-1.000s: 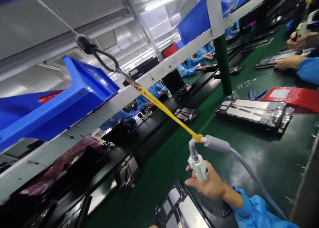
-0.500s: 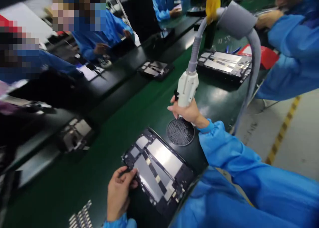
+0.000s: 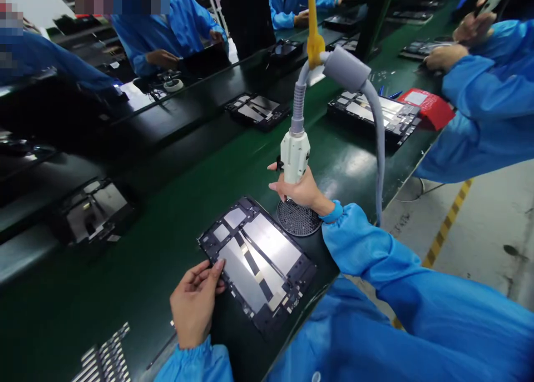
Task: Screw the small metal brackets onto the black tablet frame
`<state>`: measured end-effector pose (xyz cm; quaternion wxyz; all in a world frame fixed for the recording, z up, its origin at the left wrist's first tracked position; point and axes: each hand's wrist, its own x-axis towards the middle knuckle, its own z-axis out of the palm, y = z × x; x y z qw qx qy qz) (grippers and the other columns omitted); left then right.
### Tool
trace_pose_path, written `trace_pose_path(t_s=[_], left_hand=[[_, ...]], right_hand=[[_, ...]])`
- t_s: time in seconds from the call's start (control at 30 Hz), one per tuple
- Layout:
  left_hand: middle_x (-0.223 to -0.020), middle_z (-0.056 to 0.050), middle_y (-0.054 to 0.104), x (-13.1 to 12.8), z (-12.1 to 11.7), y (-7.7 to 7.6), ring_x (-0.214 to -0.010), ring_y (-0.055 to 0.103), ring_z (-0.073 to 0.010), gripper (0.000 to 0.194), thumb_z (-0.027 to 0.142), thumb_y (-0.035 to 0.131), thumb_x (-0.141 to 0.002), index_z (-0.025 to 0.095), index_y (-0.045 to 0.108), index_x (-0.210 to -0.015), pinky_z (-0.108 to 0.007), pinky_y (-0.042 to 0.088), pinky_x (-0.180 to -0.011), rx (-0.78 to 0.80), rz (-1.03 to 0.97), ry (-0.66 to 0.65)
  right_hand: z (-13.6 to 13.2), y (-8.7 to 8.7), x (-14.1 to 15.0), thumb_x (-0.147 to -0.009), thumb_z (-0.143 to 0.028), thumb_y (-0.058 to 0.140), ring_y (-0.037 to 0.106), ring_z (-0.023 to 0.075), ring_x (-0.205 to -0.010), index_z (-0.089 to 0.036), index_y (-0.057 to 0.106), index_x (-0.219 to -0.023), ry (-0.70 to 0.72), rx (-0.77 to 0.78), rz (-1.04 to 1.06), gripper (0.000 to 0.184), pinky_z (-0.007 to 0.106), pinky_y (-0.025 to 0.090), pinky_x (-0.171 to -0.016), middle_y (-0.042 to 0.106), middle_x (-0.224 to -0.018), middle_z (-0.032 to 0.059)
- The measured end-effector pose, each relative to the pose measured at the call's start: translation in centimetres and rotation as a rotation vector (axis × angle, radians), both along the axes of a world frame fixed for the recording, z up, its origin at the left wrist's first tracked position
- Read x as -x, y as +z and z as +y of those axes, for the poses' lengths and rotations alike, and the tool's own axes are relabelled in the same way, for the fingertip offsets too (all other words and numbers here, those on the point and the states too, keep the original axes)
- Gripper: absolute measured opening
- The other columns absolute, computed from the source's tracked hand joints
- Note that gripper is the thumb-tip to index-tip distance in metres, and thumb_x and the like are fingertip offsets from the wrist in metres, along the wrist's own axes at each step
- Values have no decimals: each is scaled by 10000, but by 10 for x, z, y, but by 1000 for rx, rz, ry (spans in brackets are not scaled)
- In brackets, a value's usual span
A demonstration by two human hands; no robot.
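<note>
Green conveyor bench [image 3: 175, 204] with co-workers in blue along it. Your right hand [image 3: 302, 192] is wrapped around the white electric screwdriver [image 3: 294, 157], held upright over the round mesh pad [image 3: 298, 219]. Your left hand [image 3: 194, 304] has its fingers [image 3: 208, 271] resting together on the near-left edge of the tablet frame [image 3: 256, 262], just left of the tool.

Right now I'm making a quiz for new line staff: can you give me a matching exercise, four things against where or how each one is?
Things:
1. white tool
2. round mesh pad
3. red packet
4. tablet frame

Places or states:
A. its corner under the left hand
B. gripped upright in the right hand
C. far right, beside another frame
D. just below the tool's tip

Pairs: 1-B, 2-D, 3-C, 4-A
</note>
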<state>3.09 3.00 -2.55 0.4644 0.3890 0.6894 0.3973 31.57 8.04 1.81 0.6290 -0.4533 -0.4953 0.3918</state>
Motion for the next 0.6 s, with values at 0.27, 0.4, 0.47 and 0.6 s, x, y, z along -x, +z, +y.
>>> trace_pose_path(t_s=[0.27,0.4,0.47,0.6], left_hand=[[-721,-30,669,4,-6,1,-559,596,-102,727,491,841,-479,84,636,-1046,-202,543,-545,14,2,-33],[-817,-69,700,3,-18,7,-688,647,-151,773,521,844,-427,89,655,-1039,-235,571,-623,55,41,-37],[-840,-83,706,3,-25,10,-726,650,-168,764,552,831,-430,93,670,-1019,-240,566,-632,62,104,-68],[-789,-68,700,7,-38,10,-644,598,-131,703,597,791,-491,112,702,-992,-202,518,-581,-9,288,-162]], right_hand=[[2,-9,4,-681,-286,740,479,92,-371,-125,556,-944,69,64,-5,358,234,424,-414,505,-444,-83],[1,-11,6,-677,-287,754,482,97,-369,-129,546,-902,62,64,14,344,235,420,-414,507,-439,-72],[0,-11,6,-673,-276,757,480,94,-371,-127,549,-903,64,59,14,344,233,417,-417,511,-441,-70],[0,-12,7,-683,-248,723,488,94,-387,-135,550,-902,53,55,-4,302,234,429,-441,533,-446,-68]])
